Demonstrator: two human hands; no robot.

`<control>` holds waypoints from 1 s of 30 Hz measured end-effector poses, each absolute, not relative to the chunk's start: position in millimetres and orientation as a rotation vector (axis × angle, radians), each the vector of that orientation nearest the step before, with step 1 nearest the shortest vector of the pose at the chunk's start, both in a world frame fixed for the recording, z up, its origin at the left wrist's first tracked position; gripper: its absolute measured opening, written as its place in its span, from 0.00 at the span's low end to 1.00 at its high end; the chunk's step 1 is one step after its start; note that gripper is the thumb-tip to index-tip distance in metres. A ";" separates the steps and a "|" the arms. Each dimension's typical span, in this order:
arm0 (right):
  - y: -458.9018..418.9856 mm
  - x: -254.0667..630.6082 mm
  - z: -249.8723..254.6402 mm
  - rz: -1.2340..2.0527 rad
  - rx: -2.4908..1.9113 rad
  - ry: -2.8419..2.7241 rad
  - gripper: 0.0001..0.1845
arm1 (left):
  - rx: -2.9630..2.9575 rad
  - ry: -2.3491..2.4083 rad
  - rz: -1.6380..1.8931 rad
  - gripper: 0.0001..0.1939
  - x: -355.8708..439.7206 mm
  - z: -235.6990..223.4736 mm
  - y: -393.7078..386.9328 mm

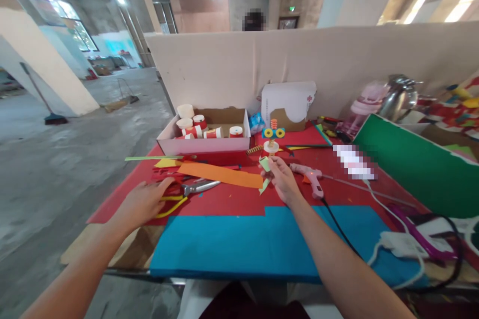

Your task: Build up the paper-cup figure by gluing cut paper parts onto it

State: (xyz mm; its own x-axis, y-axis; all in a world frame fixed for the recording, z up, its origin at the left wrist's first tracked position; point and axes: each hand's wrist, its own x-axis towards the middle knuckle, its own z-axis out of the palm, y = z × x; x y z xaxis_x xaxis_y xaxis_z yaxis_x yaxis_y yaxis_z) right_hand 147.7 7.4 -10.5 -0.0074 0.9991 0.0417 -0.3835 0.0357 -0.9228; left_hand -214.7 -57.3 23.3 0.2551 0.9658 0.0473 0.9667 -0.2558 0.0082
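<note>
near the middle of the red sheet [224, 204], pinches a small green paper roll [265, 163] between thumb and fingers of the right hand [283, 178], with fingertips drawn nearly together around it. has a pale green strip [264, 187] just beneath, toward seven o'clock; cannot tell about any join with the roll.

at nine o'clock of the right hand, has the left hand [146, 200] by the yellow handles [174, 208] of the scissors [204, 187], fingers loosely bent; cannot tell how far closed, nor about any grip there. points the blades away toward three o'clock of the left hand, just beside an orange paper strip [220, 175].

at twelve o'clock of the right hand, has near it a small figure [273, 133] with a blue head and yellow ring eyes. at three o'clock, near too, shows a pink glue gun [317, 187] on its side; well apart in the same direction, a green panel [407, 164]. at ten o'clock, shows a white box [204, 147] with paper cups [212, 133] inside. at six o'clock, shows a blue sheet [262, 244] along the near edge.
</note>
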 end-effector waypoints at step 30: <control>7.7 165.8 4.1 1.425 -0.594 -0.465 0.15 | -2.788 -1.605 -0.418 0.18 -44.3 32.8 -14.1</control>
